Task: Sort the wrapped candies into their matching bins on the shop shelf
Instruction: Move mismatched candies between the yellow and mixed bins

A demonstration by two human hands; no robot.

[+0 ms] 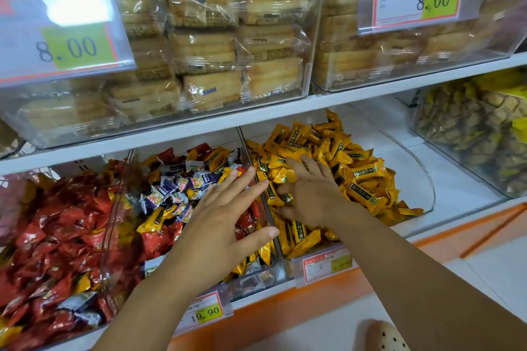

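Far left, a clear bin (114, 208) is heaped with red wrapped candies (57, 225). Just right of it, the middle bin (271, 273) holds a jumble of purple-and-white candies (168, 191) with stray yellow bars (154, 219) and red ones among them, so the sorting looks far from done. The left hand (225, 219) hovers flat over this mix, fingers straight and spread, holding nothing, its fingertips reaching the clear divider (268, 211). Right of the divider, the right hand (313, 194) lies palm down on the pile of yellow candies (362, 177) in the right bin (427, 188), fingers spread and loosely bent. Whether a piece is caught beneath the palm is hidden. These candies are probably light, and their glossy wrappers likely slide over each other. A pinch across the firm middle of one piece should hold better than the crimped ends, which would crumple and slip.
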